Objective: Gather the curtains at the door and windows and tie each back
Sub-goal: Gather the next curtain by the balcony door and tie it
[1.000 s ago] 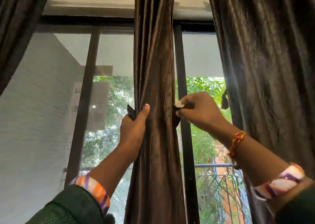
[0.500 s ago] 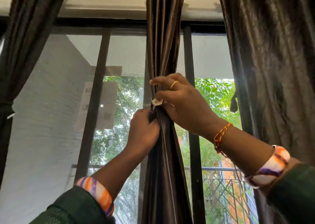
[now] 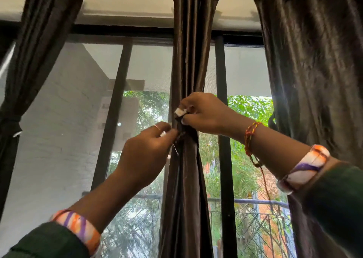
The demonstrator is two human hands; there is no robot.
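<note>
A dark brown satin curtain (image 3: 191,51) hangs gathered at the middle of the window, cinched at hand height by a matching tie-back band (image 3: 188,135). My right hand (image 3: 204,113) pinches the band's upper end, which carries a small white patch (image 3: 180,111). My left hand (image 3: 146,155) pinches the band's other end at the curtain's left edge, just below the right hand. Both hands are pressed close to the bundle. A loose thread hangs from the band near my left fingers.
A second brown curtain (image 3: 29,61) at the left is tied back with a band (image 3: 10,123). A third curtain (image 3: 318,81) hangs loose at the right. Black window bars (image 3: 224,140), a mesh screen and a balcony railing (image 3: 255,200) lie behind.
My hands brought the two band ends from either side of the curtain to its front. The curtain is now cinched tighter, and my left hand has moved out to the left edge.
</note>
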